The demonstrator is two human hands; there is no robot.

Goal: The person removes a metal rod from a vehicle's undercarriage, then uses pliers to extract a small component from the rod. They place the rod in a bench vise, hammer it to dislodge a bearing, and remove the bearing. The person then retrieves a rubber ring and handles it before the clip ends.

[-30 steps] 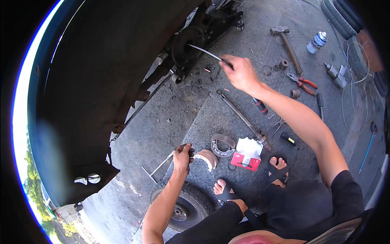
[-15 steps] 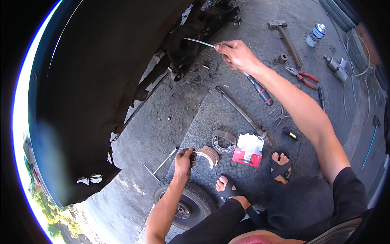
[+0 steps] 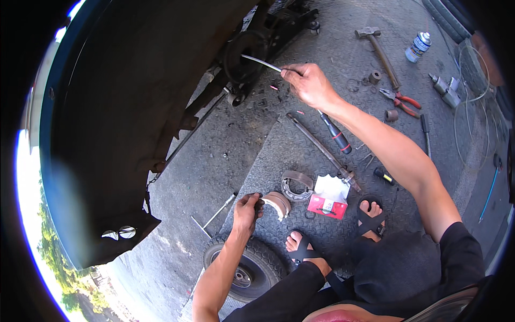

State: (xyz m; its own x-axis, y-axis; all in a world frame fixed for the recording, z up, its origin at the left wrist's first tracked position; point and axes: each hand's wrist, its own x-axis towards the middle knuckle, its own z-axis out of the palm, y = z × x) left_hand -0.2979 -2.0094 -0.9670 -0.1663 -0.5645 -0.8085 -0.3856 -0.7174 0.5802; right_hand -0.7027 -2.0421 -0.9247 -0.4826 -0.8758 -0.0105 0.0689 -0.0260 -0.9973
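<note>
My right hand (image 3: 310, 85) is closed round the shaft of a long pry bar. The pry bar's black-and-red handle (image 3: 336, 134) hangs below my wrist, and its curved metal end points left, its tip in front of the dark round hub (image 3: 245, 56) under the vehicle. Whether the tip touches the hub cannot be told. My left hand (image 3: 247, 214) is lower down with curled fingers, near a tan-lined brake shoe (image 3: 277, 204); anything between the fingertips is hidden. Another brake shoe (image 3: 289, 189) lies behind it, beside an opened red-and-white box (image 3: 327, 205).
The dark vehicle body (image 3: 123, 107) overhangs the left. A tyre (image 3: 244, 276) and a T-handle wrench (image 3: 217, 216) lie near my left forearm. A long metal bar (image 3: 322, 150), a hammer (image 3: 383, 56), red-handled pliers (image 3: 399, 102), a spray can (image 3: 418, 47) and an air tool (image 3: 445, 90) lie rightward.
My right hand has shifted slightly down and left, and the pry bar's handle has swung down with it. My left hand's fingers have moved slightly up and right, still curled.
</note>
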